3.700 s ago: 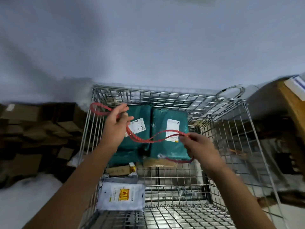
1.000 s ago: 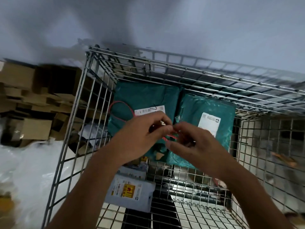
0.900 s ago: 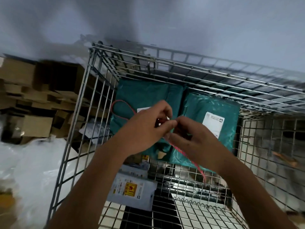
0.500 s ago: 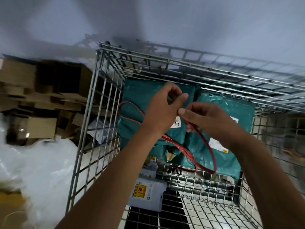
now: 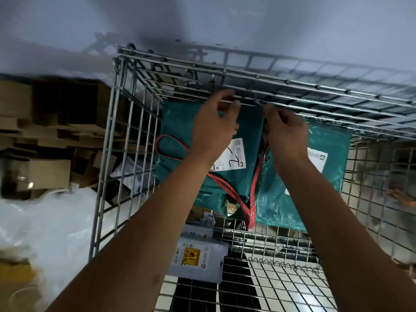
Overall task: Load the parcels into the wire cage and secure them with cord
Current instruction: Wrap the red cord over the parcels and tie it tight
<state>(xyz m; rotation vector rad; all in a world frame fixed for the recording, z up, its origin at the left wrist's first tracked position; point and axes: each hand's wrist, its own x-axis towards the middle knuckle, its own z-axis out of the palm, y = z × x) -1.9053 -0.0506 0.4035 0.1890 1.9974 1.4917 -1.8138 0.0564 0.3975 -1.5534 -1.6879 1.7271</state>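
At the wire cage [image 5: 225,70] rail, both hands' curled fingers [image 5: 227,97] (red cord [image 5: 253,188] below).

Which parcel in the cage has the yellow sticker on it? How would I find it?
Start at the wire cage and look past the two big teal parcels standing at the back. Nearer the person, low on the left, lies a flat grey-white parcel. It alone is pale and carries a yellow and red sticker.
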